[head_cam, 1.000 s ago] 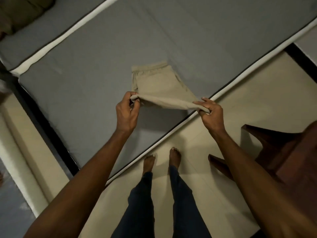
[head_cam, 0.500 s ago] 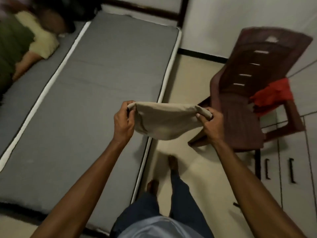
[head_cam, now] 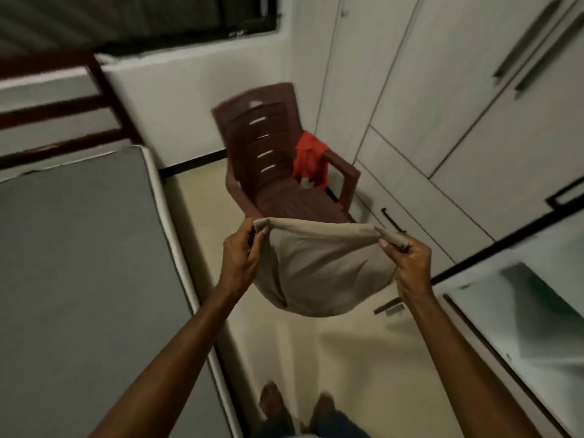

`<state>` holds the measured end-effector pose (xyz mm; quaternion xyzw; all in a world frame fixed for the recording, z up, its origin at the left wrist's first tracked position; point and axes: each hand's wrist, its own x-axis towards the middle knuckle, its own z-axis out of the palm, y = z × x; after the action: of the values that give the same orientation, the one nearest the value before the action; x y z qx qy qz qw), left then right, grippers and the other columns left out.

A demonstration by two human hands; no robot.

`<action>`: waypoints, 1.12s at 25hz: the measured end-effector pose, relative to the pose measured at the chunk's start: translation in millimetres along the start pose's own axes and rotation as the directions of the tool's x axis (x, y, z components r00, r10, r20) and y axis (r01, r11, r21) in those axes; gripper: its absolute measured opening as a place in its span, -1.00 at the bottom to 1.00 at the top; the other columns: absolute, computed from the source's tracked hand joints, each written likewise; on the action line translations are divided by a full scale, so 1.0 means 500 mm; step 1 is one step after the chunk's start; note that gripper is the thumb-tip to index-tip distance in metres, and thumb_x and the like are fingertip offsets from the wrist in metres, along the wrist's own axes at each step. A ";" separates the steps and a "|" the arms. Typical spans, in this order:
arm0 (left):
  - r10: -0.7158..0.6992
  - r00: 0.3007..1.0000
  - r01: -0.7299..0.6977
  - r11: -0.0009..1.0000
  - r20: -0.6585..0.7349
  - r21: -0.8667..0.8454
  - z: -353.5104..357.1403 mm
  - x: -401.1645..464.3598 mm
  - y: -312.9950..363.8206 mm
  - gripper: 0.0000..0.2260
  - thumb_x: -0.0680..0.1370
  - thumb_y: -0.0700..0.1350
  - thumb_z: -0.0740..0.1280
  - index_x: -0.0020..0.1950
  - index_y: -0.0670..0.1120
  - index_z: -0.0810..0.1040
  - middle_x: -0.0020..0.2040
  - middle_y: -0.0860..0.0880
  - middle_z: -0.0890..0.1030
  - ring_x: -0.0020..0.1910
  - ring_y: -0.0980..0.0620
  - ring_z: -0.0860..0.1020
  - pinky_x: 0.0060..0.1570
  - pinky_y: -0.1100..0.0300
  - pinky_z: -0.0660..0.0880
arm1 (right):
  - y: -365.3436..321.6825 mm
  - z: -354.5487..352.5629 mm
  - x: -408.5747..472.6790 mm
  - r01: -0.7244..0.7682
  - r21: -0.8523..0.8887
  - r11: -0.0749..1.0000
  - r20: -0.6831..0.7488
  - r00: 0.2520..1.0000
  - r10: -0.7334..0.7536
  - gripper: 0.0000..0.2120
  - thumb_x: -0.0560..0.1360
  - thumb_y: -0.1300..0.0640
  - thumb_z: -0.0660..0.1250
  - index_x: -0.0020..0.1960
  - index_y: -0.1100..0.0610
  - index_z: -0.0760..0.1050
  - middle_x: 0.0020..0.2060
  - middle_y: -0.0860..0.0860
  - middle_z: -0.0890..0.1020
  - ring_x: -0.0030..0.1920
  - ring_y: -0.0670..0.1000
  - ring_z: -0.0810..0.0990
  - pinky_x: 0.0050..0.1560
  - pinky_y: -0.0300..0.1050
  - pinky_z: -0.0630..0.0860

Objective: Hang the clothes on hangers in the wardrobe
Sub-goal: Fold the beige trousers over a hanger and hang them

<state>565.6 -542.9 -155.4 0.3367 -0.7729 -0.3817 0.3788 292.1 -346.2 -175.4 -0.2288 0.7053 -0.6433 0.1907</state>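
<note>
Seen from the person's head, looking down: bare feet on a pale floor at the bottom of the view, and two forearms reaching forward. The left hand [head_cam: 240, 259] and the right hand [head_cam: 407, 257] each pinch one end of a folded beige garment [head_cam: 319, 273], fingers and thumb curled tight over its upper edge. The cloth is held in the air between them, at about the middle of the view, its top edge pulled nearly straight while the rest sags below in a soft pouch. It looks light, limp and not fragile; gripping the two top corners as now should keep it spread for a hanger. Wrists are level, knuckles up. To the left lies a grey mattress [head_cam: 79, 263]. Beyond the garment stands a dark brown plastic chair [head_cam: 262, 153] with a red cloth [head_cam: 309, 159] over its arm. On the right, white wardrobe doors [head_cam: 442, 121], closed; no hanger is visible
</note>
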 end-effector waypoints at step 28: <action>0.504 0.861 -0.379 0.730 0.074 -0.569 1.010 -0.068 1.014 -0.64 0.72 0.02 0.23 -0.26 -0.03 0.33 -0.45 0.07 0.25 -0.45 0.09 0.24 -0.39 0.01 0.24 | -0.295 -1.198 -0.187 0.345 -0.176 0.922 -0.832 0.448 -0.326 -0.90 0.53 0.21 0.49 0.04 0.13 0.73 -0.18 0.04 0.72 -0.14 0.03 0.64 -0.01 0.02 0.56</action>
<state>39.2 -102.0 49.2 -0.0222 -0.7301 -0.5153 0.4482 42.7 188.3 28.6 -0.0188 0.6418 -0.7031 -0.3057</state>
